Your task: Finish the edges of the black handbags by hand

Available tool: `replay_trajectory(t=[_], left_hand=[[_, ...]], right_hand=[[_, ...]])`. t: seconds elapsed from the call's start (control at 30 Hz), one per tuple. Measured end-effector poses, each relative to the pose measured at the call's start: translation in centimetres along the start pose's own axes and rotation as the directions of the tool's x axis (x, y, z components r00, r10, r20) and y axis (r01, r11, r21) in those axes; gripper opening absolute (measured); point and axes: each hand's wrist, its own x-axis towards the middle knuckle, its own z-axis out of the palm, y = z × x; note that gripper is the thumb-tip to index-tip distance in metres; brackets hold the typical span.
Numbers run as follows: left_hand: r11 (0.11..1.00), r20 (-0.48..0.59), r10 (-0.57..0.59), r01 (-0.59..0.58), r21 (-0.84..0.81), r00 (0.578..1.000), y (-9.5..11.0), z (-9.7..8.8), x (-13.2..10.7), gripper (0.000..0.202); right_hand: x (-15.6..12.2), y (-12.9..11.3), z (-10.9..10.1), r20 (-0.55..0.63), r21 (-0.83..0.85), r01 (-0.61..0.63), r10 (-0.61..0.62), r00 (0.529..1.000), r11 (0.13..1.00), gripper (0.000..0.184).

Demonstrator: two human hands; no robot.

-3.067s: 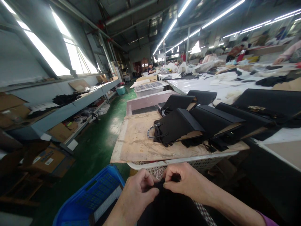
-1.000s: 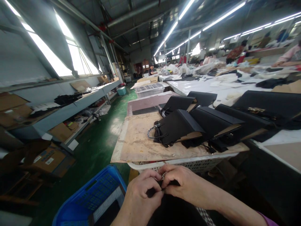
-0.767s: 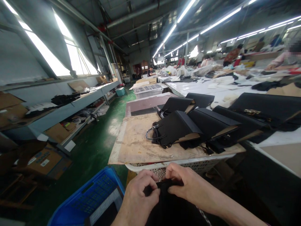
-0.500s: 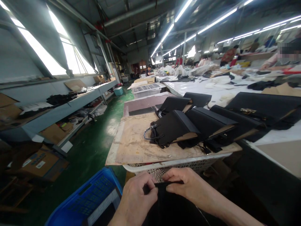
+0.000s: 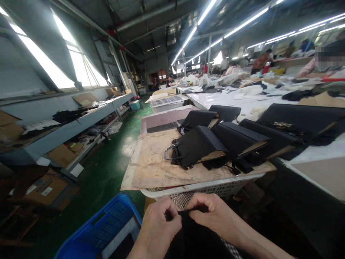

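My left hand (image 5: 159, 228) and my right hand (image 5: 212, 216) meet at the bottom middle, both pinched on the top edge of a black piece (image 5: 195, 239) that lies in my lap. The fingertips of both hands nearly touch over that edge. What sits between them is too small to name. Just beyond my hands stands a white mesh basket (image 5: 205, 186) topped with a stained brown board (image 5: 153, 162). A row of black handbags (image 5: 199, 145) lies on that board, overlapping to the right.
A blue plastic crate (image 5: 105, 230) stands at my lower left. A green floor aisle (image 5: 113, 158) runs ahead, with long grey shelves (image 5: 70, 126) of cardboard and scraps on the left. Long white worktables (image 5: 242, 97) with other people stretch away on the right.
The view has shifted slightly to the left and down. My fingers have kept working along the black piece's edge, staying pinched close together.
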Motion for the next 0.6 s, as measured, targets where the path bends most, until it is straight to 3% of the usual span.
replay_trajectory(t=[0.27,0.4,0.53,0.6], left_hand=[[1.000,0.026,-0.002,0.002,-0.011,1.000,0.2,-0.4,-0.5,0.018],[0.994,0.103,-0.079,0.086,-0.071,0.992,-0.2,-1.3,-0.5,0.012],[0.952,0.152,-0.193,0.223,-0.212,0.969,-1.0,-2.5,-0.7,0.038],[0.935,0.211,-0.195,0.247,-0.253,0.958,-1.4,-3.1,-0.9,0.029]], right_hand=[[1.2,-1.4,-0.3,0.264,-0.071,0.067,-0.046,0.963,0.995,0.014],[1.8,-1.1,0.4,0.239,-0.034,0.072,-0.062,0.969,0.997,0.019],[1.7,-0.8,0.7,0.222,-0.049,0.117,-0.104,0.970,0.992,0.020],[1.7,-0.8,0.8,0.210,-0.074,0.118,-0.100,0.973,0.990,0.020]])
